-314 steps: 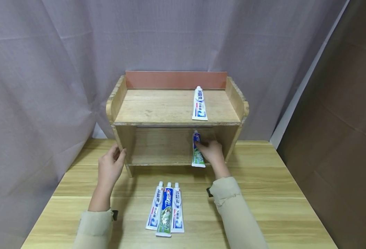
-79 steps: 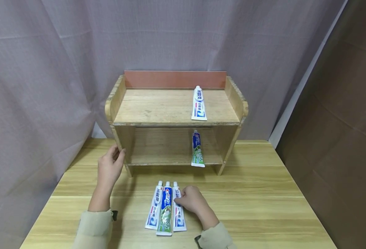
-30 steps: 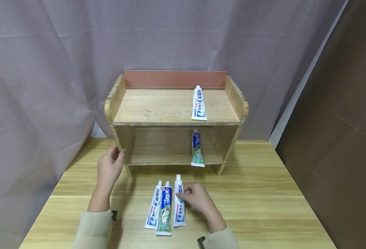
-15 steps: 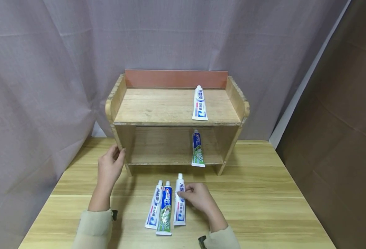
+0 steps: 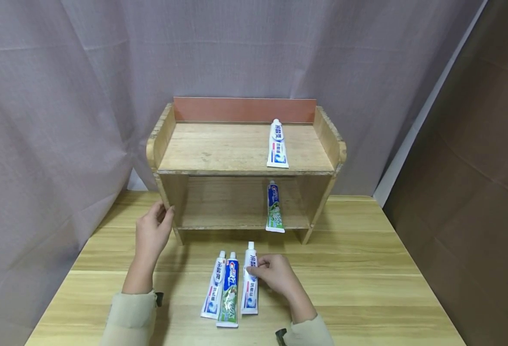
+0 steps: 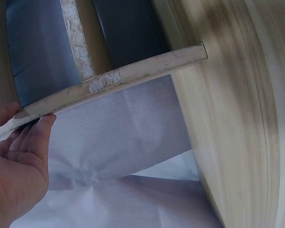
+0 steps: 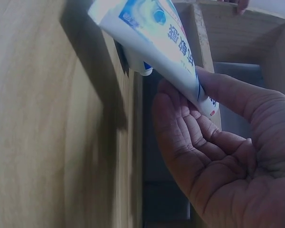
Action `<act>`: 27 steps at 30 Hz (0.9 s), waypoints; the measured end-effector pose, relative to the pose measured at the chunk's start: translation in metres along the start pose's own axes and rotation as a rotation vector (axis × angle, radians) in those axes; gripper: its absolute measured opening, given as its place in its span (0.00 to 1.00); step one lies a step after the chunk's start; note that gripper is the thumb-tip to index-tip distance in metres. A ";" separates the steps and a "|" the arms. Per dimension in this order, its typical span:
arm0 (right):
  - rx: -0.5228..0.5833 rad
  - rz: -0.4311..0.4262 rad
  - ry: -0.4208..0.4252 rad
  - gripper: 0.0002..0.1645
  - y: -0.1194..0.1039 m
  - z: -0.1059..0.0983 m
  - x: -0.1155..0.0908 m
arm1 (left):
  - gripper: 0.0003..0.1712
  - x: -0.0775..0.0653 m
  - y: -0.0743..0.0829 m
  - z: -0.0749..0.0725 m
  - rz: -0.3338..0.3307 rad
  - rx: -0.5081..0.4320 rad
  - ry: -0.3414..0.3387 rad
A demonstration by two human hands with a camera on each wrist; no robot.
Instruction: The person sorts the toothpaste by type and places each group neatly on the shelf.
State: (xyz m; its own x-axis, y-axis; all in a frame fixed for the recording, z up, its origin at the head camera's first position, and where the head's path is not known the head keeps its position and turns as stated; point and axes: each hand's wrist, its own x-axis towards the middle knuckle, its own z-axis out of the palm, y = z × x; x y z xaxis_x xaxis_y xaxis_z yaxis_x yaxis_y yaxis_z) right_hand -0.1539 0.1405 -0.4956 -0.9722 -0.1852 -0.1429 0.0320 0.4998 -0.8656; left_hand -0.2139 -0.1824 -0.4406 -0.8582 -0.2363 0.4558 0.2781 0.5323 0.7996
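Observation:
My right hand point(image 5: 277, 275) pinches a white toothpaste tube point(image 5: 249, 293) between thumb and fingers, cap pointing toward the shelf. In the right wrist view the tube point(image 7: 154, 42) is tilted, its flat end off the tabletop. To its left on the table lie a blue-green toothpaste tube point(image 5: 229, 295) and another white toothpaste tube point(image 5: 213, 288), side by side. My left hand point(image 5: 152, 228) grips the left side panel of a small wooden shelf point(image 5: 219, 149); in the left wrist view the thumb and fingers of that hand point(image 6: 21, 166) are on either side of the panel edge point(image 6: 147, 69).
One white toothpaste tube point(image 5: 277, 146) lies on the upper board, right of centre. Below it a blue-green toothpaste tube point(image 5: 274, 209) lies on the lower board, its end over the front edge. A grey curtain point(image 5: 236, 48) hangs behind; a brown surface point(image 5: 474, 158) stands at right.
My right hand has let go of the blue-green tube on the lower board, come down to the rightmost white tube and drawn it slightly away from its neighbours. The left hand stays put.

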 end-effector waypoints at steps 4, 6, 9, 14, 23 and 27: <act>-0.003 0.004 -0.001 0.15 0.001 0.001 0.000 | 0.14 0.000 0.000 0.000 -0.003 0.001 0.002; -0.011 0.000 -0.003 0.15 0.001 0.001 0.000 | 0.14 0.000 -0.001 0.000 -0.005 0.000 0.002; -0.015 0.000 -0.005 0.14 0.001 0.002 -0.001 | 0.14 0.000 -0.001 0.000 -0.006 0.000 0.005; -0.008 -0.005 -0.004 0.15 -0.001 0.000 -0.002 | 0.14 0.000 0.000 0.000 0.003 0.003 0.006; 0.004 -0.013 -0.002 0.14 -0.011 -0.007 -0.001 | 0.14 0.001 -0.001 0.001 0.007 0.001 0.011; -0.021 -0.033 0.006 0.15 -0.017 -0.009 0.001 | 0.13 0.001 -0.002 0.001 0.022 -0.004 0.018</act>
State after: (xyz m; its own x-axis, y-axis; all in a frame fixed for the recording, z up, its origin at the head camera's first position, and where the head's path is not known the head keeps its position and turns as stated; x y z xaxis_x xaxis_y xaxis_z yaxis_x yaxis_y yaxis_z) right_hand -0.1572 0.1400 -0.4767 -0.9741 -0.1968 -0.1114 -0.0050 0.5113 -0.8594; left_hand -0.2159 -0.1828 -0.4427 -0.8440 -0.2393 0.4801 0.2983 0.5345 0.7908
